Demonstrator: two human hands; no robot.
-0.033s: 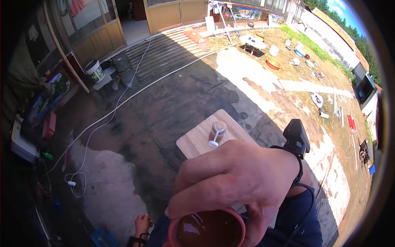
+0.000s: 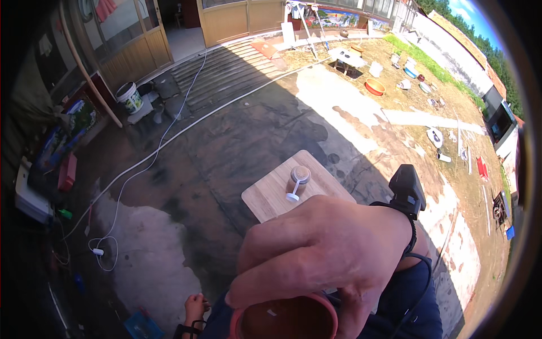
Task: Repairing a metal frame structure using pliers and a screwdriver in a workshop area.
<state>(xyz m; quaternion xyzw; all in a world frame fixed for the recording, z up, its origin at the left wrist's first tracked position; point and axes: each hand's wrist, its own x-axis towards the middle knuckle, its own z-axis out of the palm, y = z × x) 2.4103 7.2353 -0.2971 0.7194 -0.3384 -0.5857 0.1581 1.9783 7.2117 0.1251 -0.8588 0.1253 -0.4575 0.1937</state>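
Note:
My right hand (image 2: 322, 248) is large at the lower middle, its fingers closed over a reddish cup (image 2: 333, 312) from above and along its right side. Brownish liquid appears inside the cup, which is cut off by the lower edge. Just beyond that hand, a small light-wood tabletop (image 2: 265, 198) carries a clear jar (image 2: 298, 179) with brown contents and a white cap hanging at its front. My left hand (image 2: 195, 308) lies low at the left beside my dark trouser leg, with fingers curled and nothing visible in them.
A white cable (image 2: 125, 189) and a pale hose (image 2: 186, 129) cross the dark, wet-looking ground. A white bucket (image 2: 130, 97) stands near the doorway at the far left. An orange basin (image 2: 375, 86) and a white table (image 2: 346, 56) are in the sunlit yard.
The cup's rim sits slightly lower, and the bright reflections inside have shrunk to one small spot. My right hand has shifted down a little; my left hand stays put.

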